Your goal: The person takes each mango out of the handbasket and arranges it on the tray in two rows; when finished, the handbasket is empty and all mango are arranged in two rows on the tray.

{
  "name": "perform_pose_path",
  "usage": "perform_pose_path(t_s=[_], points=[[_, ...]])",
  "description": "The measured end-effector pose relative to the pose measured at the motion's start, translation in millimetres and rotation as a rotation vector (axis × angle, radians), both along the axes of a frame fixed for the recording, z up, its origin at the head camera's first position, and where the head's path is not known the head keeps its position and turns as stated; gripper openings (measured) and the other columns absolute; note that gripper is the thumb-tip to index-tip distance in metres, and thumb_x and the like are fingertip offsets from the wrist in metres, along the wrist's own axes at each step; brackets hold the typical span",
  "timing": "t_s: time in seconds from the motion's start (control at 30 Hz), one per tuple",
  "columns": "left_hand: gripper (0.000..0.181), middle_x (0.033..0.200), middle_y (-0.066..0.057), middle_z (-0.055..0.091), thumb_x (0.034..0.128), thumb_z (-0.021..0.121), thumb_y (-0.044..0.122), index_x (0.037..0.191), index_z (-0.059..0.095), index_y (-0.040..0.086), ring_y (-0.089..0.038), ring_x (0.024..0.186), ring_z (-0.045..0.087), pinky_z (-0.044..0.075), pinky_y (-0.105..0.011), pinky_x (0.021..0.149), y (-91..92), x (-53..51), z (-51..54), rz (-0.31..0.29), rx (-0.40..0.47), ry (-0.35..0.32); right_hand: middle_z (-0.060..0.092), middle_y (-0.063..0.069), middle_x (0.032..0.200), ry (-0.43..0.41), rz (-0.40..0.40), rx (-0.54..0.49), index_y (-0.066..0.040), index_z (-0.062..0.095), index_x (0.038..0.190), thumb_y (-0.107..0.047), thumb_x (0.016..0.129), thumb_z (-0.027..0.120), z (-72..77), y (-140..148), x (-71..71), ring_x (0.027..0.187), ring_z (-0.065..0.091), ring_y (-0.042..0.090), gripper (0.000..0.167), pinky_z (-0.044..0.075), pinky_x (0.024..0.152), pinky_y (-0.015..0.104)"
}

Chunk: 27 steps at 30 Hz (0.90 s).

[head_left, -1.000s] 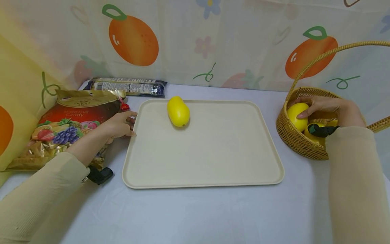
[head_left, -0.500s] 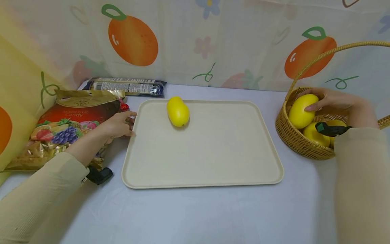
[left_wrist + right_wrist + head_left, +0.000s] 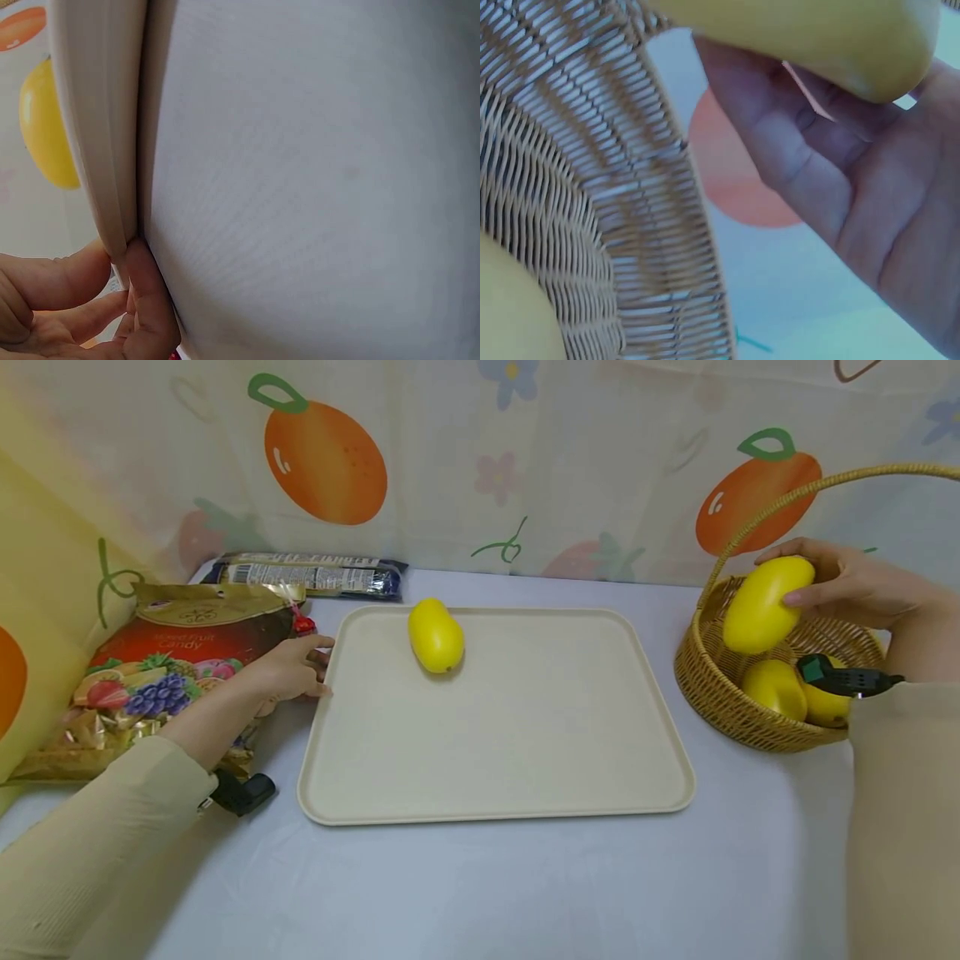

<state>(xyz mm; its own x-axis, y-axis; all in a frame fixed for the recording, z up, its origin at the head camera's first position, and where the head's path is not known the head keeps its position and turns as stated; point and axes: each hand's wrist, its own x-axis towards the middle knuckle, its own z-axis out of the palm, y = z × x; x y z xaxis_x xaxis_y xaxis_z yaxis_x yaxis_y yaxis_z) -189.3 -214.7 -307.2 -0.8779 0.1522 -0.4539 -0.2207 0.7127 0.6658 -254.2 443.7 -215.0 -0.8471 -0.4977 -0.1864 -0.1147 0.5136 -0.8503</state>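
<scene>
Here, right fingers [image 3: 823, 592] round fruit [image 3: 767, 607]; left fingers' [image 3: 150, 300] tray [image 3: 101, 105] pinch, left-wrist view only.

1. The table [image 3: 487, 889] had a plain white surface, with bare stretches in front of the things.
2. A cream, shallow rectangular tray [image 3: 525, 735] with rounded corners and a raised rim lay in the middle.
3. Left of it, apart, sat a glossy red-and-gold plastic candy bag [image 3: 176, 647] printed with fruit.
4. A long, shiny dark-blue packet [image 3: 348, 578] with white printed labels lay at the back, partly behind the bag.
5. A golden-brown woven wicker basket [image 3: 716, 706] with an arched handle stood upright just right of the tray.
</scene>
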Motion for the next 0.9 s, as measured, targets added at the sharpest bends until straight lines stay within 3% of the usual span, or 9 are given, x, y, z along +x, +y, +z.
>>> perform_pose_path(t_s=[0.13, 0.4, 0.7, 0.9], points=[[0.079, 0.143, -0.029, 0.035, 0.0914, 0.061, 0.000, 0.156, 0.016, 0.000, -0.035, 0.114, 0.041, 0.050, -0.028, 0.086, -1.5, 0.0, 0.2, -0.001, -0.002, -0.003, 0.059, 0.001, 0.119, 0.036, 0.059, -0.052, -0.010, 0.039, 0.142, 0.013, 0.095, 0.043, 7.1, -13.5, 4.7, 0.093, 0.065, 0.015, 0.052, 0.058, 0.079, 0.026], [0.079, 0.143, -0.029, 0.035, 0.0909, 0.061, -0.002, 0.156, 0.017, -0.001, -0.035, 0.114, 0.042, 0.049, -0.027, 0.083, -1.9, 0.4, -0.2, -0.003, 0.015, -0.005, 0.057, 0.006, 0.122, 0.061, 0.148, -0.073, -0.003, 0.036, 0.143, 0.017, 0.093, 0.044, 18.8, -46.9, 10.3, 0.093, 0.065, 0.017, 0.055, 0.058, 0.079, 0.025], [0.077, 0.140, -0.029, 0.036, 0.0903, 0.060, -0.004, 0.155, 0.019, -0.002, -0.035, 0.112, 0.042, 0.048, -0.022, 0.075, -1.2, -0.2, -0.5, -0.008, 0.027, -0.002, 0.059, 0.008, 0.117, 0.188, 0.144, 0.129, -0.009, 0.042, 0.143, 0.011, 0.091, 0.055, 28.6, -96.3, 17.1, 0.090, 0.066, 0.017, 0.057, 0.055, 0.079, 0.023], [0.077, 0.142, -0.029, 0.035, 0.0902, 0.060, -0.005, 0.155, 0.019, -0.002, -0.035, 0.113, 0.041, 0.048, -0.024, 0.079, 0.2, 0.0, 0.2, -0.006, 0.025, 0.001, 0.058, 0.011, 0.114, 0.154, 0.209, 0.053, -0.009, 0.043, 0.141, 0.009, 0.092, 0.055, 26.9, -126.5, 11.6, 0.087, 0.067, 0.021, 0.054, 0.057, 0.075, 0.028]])
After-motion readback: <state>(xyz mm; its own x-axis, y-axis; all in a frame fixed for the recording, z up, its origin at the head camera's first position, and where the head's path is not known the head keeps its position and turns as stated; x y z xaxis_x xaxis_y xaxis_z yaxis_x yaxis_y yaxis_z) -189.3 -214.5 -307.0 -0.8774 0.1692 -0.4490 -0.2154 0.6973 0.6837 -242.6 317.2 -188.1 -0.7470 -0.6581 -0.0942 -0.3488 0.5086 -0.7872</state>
